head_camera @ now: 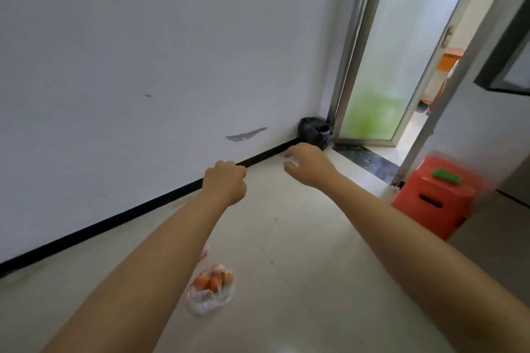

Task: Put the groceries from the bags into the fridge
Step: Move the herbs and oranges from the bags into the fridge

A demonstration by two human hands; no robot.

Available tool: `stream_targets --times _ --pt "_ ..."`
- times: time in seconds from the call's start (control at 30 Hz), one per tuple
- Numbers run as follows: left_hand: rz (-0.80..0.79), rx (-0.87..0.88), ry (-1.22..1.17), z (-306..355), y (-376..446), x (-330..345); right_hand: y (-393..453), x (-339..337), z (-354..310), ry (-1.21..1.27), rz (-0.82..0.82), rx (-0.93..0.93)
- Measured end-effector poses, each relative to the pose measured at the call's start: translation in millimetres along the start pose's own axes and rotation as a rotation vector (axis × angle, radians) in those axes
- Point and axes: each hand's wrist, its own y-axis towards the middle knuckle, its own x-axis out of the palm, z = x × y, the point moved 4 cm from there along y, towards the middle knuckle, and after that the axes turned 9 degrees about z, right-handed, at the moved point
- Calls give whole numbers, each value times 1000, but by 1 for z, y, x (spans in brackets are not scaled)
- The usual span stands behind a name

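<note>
Head view: a clear plastic bag (210, 289) holding orange fruit lies on the floor, well short of the red stool (436, 198). Left hand (225, 185) curled, empty; right hand (309, 165) loosely spread, empty. A black bag (314, 132) sits in the corner beyond the stool.

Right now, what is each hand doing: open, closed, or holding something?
Left hand: fingers curled into a fist, nothing visible in it.
Right hand: open, fingers loosely spread, holding nothing.
</note>
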Motion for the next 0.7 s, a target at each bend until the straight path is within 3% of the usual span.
stream_targets --times 0.13,0.43,0.6,0.7 --pt "-45 37 -17 -70 47 47 54 82 -27 16 -48 24" --pt "-334 151 -40 -204 106 156 124 240 -64 31 -279 213" --pt "-502 278 -43 -257 131 241 117 346 -60 30 -409 426" --pt "-578 363 -75 -282 149 299 99 409 -55 49 -444 645"
